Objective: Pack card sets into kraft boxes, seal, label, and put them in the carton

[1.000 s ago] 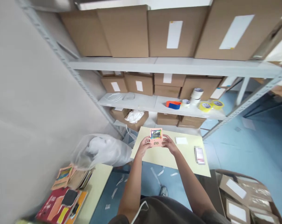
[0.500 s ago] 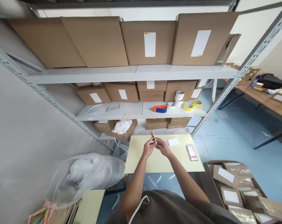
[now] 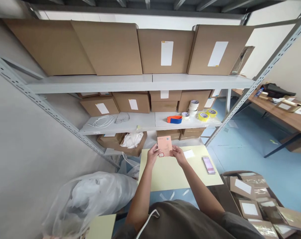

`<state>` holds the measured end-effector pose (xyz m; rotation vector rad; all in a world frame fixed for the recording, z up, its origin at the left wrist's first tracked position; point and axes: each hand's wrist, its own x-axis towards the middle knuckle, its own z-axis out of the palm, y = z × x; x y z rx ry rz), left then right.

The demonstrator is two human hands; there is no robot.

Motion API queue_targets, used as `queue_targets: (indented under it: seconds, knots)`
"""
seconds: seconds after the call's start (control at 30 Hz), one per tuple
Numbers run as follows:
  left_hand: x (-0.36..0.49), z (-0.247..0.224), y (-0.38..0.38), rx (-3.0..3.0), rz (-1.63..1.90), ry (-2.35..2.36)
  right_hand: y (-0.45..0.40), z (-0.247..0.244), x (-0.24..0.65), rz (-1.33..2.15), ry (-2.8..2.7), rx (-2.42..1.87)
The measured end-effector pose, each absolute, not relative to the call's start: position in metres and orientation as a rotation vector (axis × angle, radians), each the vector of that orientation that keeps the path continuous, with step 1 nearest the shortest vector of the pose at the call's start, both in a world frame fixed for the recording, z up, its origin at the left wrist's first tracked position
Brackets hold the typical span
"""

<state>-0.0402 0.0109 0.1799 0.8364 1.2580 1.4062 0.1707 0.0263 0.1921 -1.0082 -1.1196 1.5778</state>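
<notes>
A flat, square pink box (image 3: 164, 145) is held up over the pale yellow board (image 3: 165, 177), its broad face towards me. A small barcode shows near its top right and a red outlined mark near its lower left. My left hand (image 3: 153, 154) is closed on the left edge, and my right hand (image 3: 178, 154) grips the right edge at its lower part. Beyond my right hand, white paper (image 3: 189, 153) lies on the board. Farther right is a blurred-out pinkish item (image 3: 209, 165) whose kind cannot be made out.
Shelves (image 3: 130, 124) ahead carry cardboard boxes, a coiled white cable (image 3: 103, 121), tape rolls (image 3: 203, 116) and an orange and blue item (image 3: 174, 119). A large plastic bag (image 3: 98, 192) sits at left. Packed parcels (image 3: 250, 209) fill a carton at lower right.
The pink box has turned from edge-on to showing its broad face. My hands have moved apart to its opposite sides. The camera view has shifted slightly.
</notes>
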Motion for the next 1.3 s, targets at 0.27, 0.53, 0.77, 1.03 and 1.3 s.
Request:
queue_targets:
  seconds: [0.27, 0.53, 0.77, 1.03, 1.3]
  knots:
    - [-0.023, 0.185, 0.014, 1.147, 1.318, 1.151, 0.02, 0.189, 0.138, 1.334, -1.491, -0.96]
    - [-0.047, 0.169, 0.016, 0.856, 1.25, 0.99, 0.026, 0.169, 0.148, 1.246, -1.15, -1.274]
    - [-0.043, 0.119, 0.026, 0.863, 1.173, 1.125, 0.027, 0.124, 0.151, 1.36, -0.866, -1.345]
    - [-0.015, 0.006, 0.026, 0.664, 1.101, 1.423, 0.043, 0.011, 0.169, 1.493, -0.764, -1.526]
    - [0.016, -0.066, 0.019, 0.708, 0.876, 1.617, 0.049, -0.067, 0.192, 1.503, -0.835, -1.916]
